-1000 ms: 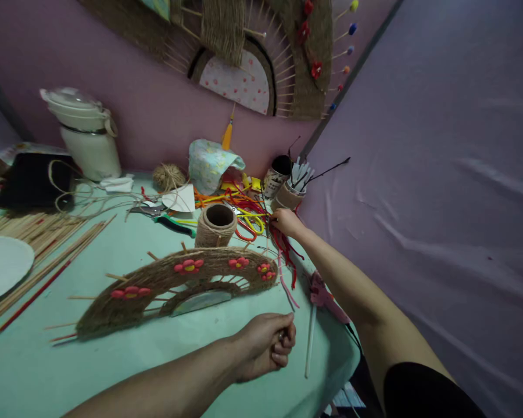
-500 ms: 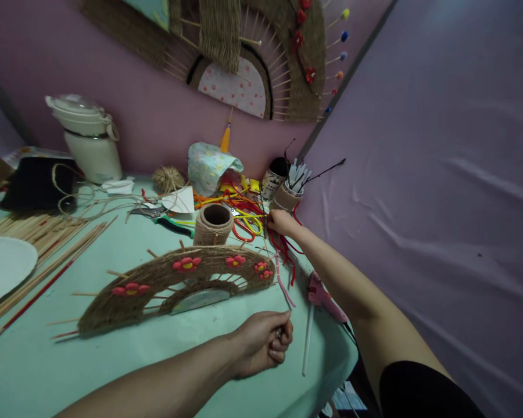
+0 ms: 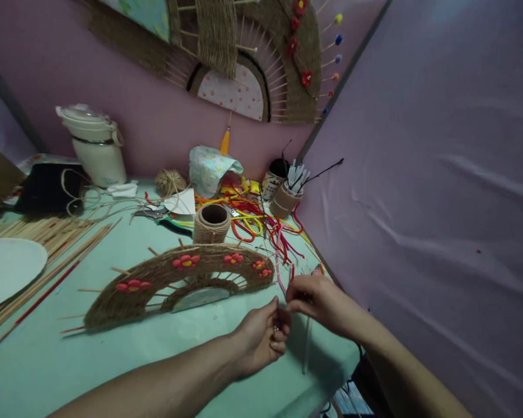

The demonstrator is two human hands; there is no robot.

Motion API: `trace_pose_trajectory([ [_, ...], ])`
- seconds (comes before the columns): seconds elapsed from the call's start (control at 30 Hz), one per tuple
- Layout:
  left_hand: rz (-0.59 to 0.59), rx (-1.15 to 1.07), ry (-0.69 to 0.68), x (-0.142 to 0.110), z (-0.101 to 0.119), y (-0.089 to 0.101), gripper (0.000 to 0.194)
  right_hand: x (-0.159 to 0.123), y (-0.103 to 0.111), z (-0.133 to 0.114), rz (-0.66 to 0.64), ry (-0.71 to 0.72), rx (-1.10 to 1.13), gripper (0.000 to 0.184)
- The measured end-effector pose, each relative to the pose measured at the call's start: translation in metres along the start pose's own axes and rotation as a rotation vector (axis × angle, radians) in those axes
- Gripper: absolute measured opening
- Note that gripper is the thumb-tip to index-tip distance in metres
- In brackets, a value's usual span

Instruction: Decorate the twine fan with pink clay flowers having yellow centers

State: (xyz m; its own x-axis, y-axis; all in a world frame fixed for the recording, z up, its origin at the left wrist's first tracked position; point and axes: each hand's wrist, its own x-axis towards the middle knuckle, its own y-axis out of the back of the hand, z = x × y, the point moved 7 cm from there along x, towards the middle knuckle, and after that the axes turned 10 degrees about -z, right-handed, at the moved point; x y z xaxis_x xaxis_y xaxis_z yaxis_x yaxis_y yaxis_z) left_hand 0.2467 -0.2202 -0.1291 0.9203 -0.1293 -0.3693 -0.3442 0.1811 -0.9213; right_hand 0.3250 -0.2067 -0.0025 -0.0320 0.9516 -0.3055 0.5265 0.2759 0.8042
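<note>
My left hand [image 3: 261, 341] is over the front of the table, fingers curled and a ring showing; what they hold, if anything, is hidden. My right hand [image 3: 320, 303] meets its fingertips with thumb and fingers pinched; I cannot make out anything between them. Just left of the hands stands a twine-wrapped fan-shaped arch [image 3: 220, 258] with red clay flowers [image 3: 186, 262] and thin sticks poking out. Behind my right hand a pink pipe cleaner [image 3: 279, 261] lies near several red ones [image 3: 294, 248]. A pink glue gun [image 3: 317, 270] is mostly covered by that hand.
A twine cone [image 3: 211, 225], orange-handled scissors [image 3: 244, 232] and green-handled pliers [image 3: 174, 226] lie behind the arch. Wooden sticks [image 3: 70, 255] and a white plate [image 3: 13, 270] occupy the left. A cup of glue sticks [image 3: 286, 200] stands at the back right. A translucent stick [image 3: 306, 348] lies near the right edge.
My right hand has come back from the red pipe cleaners towards me and now meets my left hand. My left fingers have loosened slightly. The view has shifted a little.
</note>
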Motion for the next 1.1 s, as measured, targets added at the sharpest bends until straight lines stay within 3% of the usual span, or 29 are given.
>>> trace_pose_trajectory([
  [0.1, -0.024, -0.009, -0.013, 0.0, -0.002, -0.004, 0.044, -0.006, -0.027, -0.008, -0.11, 0.023, 0.002, 0.01],
  [0.2, -0.015, 0.005, 0.001, 0.0, -0.005, -0.003, 0.044, -0.004, -0.031, -0.01, -0.151, 0.064, 0.018, 0.012],
  [0.3, -0.051, 0.06, 0.049, -0.001, -0.007, -0.003, 0.042, 0.006, -0.009, -0.002, -0.069, 0.078, 0.021, 0.015],
  [0.4, -0.195, 0.154, 0.073, -0.002, -0.006, -0.009, 0.046, 0.03, 0.029, 0.021, 0.097, 0.005, -0.075, 0.015],
  [0.53, -0.362, 0.287, 0.078, -0.007, -0.007, -0.018, 0.053, 0.091, 0.069, 0.064, 0.21, -0.145, -0.186, 0.01],
  [0.67, -0.436, 0.334, 0.091, -0.01, -0.009, -0.021, 0.054, 0.159, 0.085, 0.091, 0.261, -0.171, -0.194, 0.038],
  [0.83, -0.462, 0.311, 0.101, -0.011, -0.007, -0.02, 0.053, 0.211, 0.067, 0.092, 0.259, -0.165, -0.174, 0.065],
  [1.1, -0.484, 0.328, 0.051, -0.002, -0.004, -0.014, 0.056, 0.217, 0.023, 0.042, 0.248, 0.138, -0.203, 0.048],
])
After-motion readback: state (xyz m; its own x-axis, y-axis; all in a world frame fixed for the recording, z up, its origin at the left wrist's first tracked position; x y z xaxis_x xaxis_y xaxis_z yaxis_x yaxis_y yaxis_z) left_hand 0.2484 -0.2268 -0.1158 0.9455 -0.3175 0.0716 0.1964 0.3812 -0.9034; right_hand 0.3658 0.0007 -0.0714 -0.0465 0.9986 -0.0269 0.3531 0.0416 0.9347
